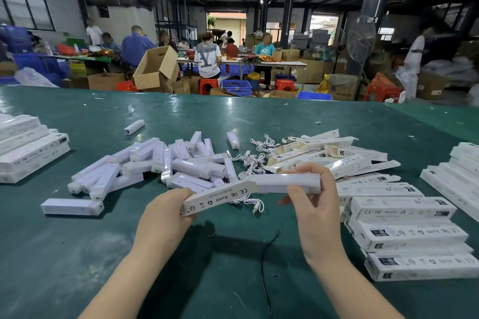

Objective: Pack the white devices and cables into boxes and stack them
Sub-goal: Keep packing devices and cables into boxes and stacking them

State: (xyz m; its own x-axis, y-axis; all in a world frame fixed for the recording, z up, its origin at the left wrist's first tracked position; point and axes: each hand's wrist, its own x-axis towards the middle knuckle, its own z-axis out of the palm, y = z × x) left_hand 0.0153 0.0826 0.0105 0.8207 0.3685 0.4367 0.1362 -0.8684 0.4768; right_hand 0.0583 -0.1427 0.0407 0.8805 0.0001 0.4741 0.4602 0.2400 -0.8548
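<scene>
Tilted cardboard carton (pixel 155 70), red stools (pixel 208 85)

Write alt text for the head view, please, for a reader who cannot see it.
Two hands, left and right, slide a white device into a box above a green table. Loose devices, cables and stacked boxes lie around.

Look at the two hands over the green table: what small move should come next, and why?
Probably push the white device fully into the box. The left hand grips the box's printed end, while the right hand holds the device, which still sticks out of the box's open end.
</scene>
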